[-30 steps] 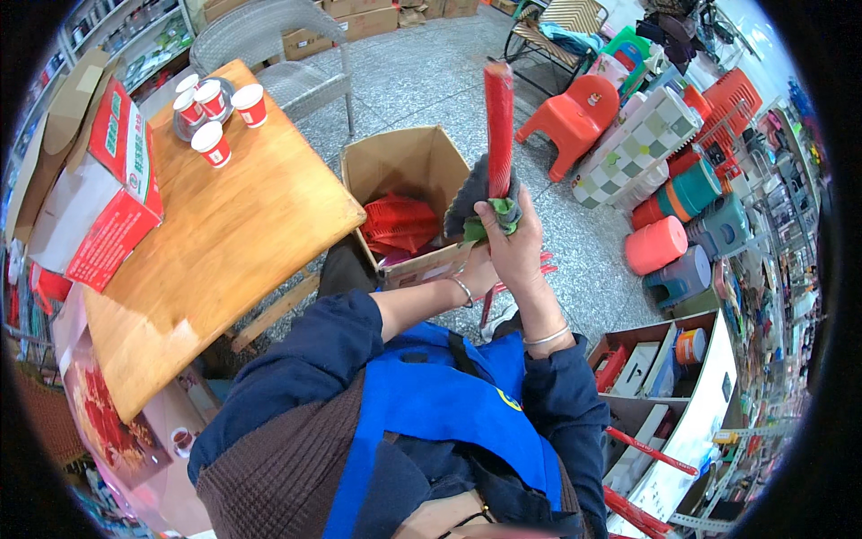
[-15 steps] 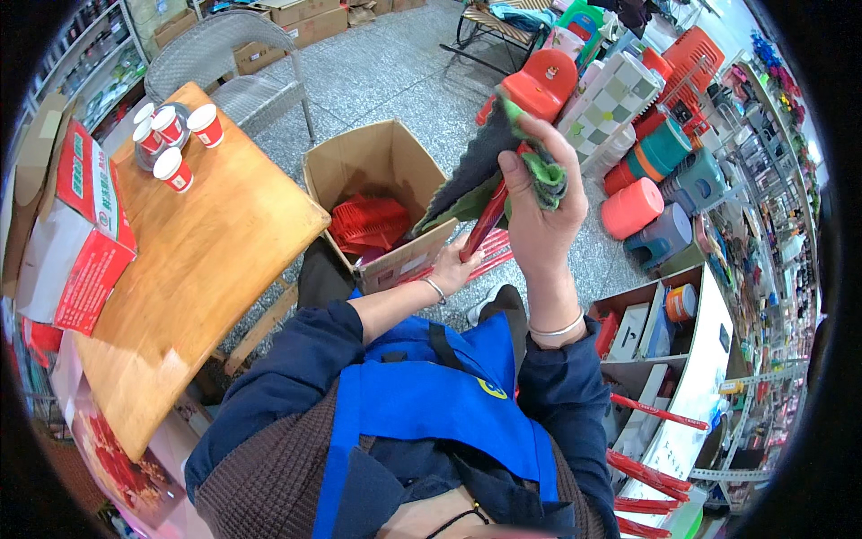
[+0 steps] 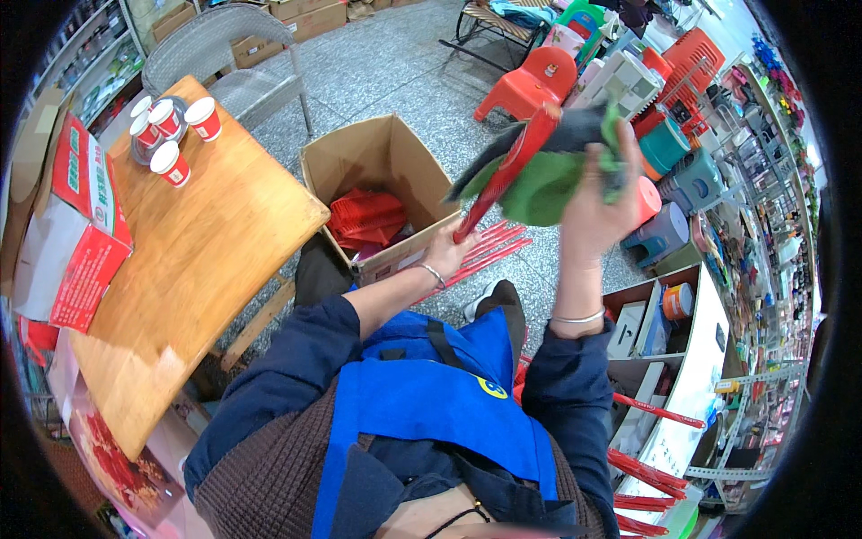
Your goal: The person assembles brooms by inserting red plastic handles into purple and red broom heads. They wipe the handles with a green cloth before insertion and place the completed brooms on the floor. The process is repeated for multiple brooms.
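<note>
Left hand (image 3: 442, 251) and right hand (image 3: 603, 193) are both occupied, as I watch from my end. Near the middle of the frame, the left one is closed around a red pole (image 3: 512, 166), which slants from the fist toward the upper right. Whether it runs on below that grip I can't make out. The right one, right of centre and smeared by blur, is partly curled, with a green-and-dark cloth (image 3: 543, 193) caught between thumb and fingers. That cloth spreads behind the pole's upper stretch and shows on both sides; I can't tell whether the two touch.

On progress, I'd judge this pole to be mid-handling: it is up in the grip, the cloth is close by, and neither is set down. More red rods (image 3: 489, 251) show against the floor (image 3: 359, 76) just right of the left hand, and a further red batch (image 3: 646, 476) sits at the lower right, none of it in a grip. Which of those are finished and which are left, I can't say; nothing visible marks them apart.

Left of centre, an open cardboard box (image 3: 346, 153) has red items (image 3: 366, 218) inside. Farther left stands the wooden desk (image 3: 206, 242), with paper cups (image 3: 169, 164) toward the upper left.
</note>
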A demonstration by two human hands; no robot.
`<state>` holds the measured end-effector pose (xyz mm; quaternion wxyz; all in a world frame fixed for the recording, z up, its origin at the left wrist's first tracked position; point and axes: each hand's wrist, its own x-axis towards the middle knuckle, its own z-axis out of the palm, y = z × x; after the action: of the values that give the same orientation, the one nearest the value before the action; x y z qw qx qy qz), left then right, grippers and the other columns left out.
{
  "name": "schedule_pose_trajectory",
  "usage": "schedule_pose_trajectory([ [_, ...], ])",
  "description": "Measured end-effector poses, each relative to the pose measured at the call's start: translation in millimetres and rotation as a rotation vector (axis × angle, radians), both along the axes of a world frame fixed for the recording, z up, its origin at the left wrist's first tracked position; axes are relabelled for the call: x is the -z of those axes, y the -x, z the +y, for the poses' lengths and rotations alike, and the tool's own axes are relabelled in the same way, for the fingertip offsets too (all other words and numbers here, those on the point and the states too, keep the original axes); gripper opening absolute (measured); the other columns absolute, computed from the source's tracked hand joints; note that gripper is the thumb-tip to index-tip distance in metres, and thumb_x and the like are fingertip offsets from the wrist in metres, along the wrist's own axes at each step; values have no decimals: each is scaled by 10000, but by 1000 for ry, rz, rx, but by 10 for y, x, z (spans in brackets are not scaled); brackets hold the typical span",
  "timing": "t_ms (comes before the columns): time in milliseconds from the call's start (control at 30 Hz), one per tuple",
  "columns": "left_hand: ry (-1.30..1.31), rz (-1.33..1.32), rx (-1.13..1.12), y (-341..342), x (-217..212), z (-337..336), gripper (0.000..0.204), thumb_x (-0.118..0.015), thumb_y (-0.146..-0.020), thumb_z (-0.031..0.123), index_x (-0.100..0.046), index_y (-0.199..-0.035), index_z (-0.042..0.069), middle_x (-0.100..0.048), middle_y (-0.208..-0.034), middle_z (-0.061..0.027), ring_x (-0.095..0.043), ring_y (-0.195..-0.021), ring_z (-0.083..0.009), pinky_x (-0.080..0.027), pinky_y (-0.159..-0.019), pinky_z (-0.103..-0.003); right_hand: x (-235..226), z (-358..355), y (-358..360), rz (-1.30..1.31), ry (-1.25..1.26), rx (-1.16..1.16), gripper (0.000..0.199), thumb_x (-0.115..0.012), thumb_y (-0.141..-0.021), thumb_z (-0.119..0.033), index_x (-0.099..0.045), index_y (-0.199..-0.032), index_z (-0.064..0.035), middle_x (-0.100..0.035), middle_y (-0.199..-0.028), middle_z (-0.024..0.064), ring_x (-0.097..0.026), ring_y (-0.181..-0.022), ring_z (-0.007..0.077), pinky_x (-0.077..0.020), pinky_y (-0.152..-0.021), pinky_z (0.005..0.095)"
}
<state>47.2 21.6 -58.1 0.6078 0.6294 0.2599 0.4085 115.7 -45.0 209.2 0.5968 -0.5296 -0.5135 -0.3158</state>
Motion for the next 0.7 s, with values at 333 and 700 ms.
schedule_pose_trajectory([
  [333,68,-505,-213,278,-1306,658,154,-566,-924,183,-548,-918,30,-520,-727,-1,-490,-621,-84,-434,-635,-243,489,-453,-563,56,784,209,318,-718,-760,-297,-663,-993,-88,-645,-931,103,-637,-842,272,-493,-748,341],
  [700,300,-871,408,454,-2056,667,324,-535,-932,276,-531,-1093,-5,-454,-683,6,-480,-652,-109,-483,-809,-368,471,-518,-343,-353,929,153,395,-732,-718,-278,-618,-1066,-129,-646,-867,66,-620,-832,267,-493,-698,382],
])
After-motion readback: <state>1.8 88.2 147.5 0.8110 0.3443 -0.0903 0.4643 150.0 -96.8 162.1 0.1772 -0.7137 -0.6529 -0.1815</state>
